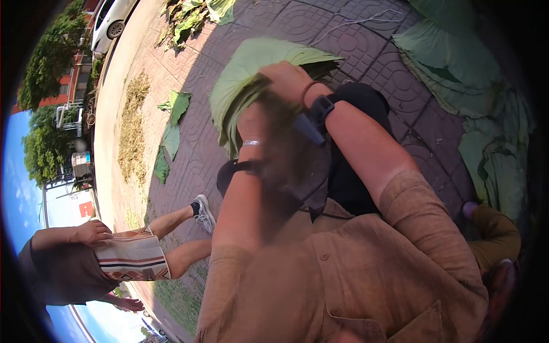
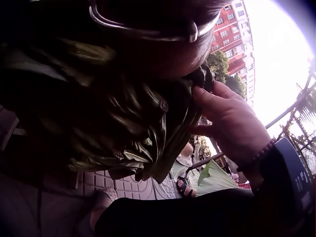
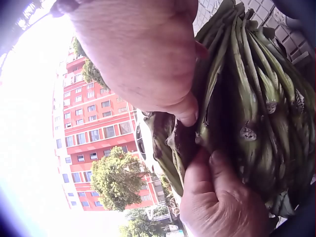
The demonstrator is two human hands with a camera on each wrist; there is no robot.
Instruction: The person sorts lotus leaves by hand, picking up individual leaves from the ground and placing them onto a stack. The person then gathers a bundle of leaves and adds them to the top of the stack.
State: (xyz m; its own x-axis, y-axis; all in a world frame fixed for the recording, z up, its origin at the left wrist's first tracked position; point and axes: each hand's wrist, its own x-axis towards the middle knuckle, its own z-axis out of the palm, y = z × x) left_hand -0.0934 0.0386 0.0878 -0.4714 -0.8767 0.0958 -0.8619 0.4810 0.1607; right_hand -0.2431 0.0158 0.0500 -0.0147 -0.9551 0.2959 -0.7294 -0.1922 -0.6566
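Observation:
A thick stack of large, folded green leaves (image 1: pixel 251 63), lotus leaves by the look of their holed stalk ends (image 3: pixel 248 133), rests at the person's knees. In the head view the left hand (image 1: pixel 249 123), with a silver bangle at its wrist, grips the near left edge. The right hand (image 1: pixel 286 80), above a beaded bracelet and watch, holds the top edge. Seen from the right wrist, the left hand (image 3: pixel 222 197) pinches the dark gathered edge between thumb and finger. The right thumb presses on the same edge close by. A blurred smear partly covers the stack in the head view.
More large leaves (image 1: pixel 457 74) lie on the paving at the right, and loose leaf pieces (image 1: pixel 171 134) at the left. A person in patterned shorts (image 1: pixel 137 254) stands at lower left. Another person's bent leg (image 1: pixel 494 234) is at far right. A white car (image 1: pixel 108 26) stands beyond.

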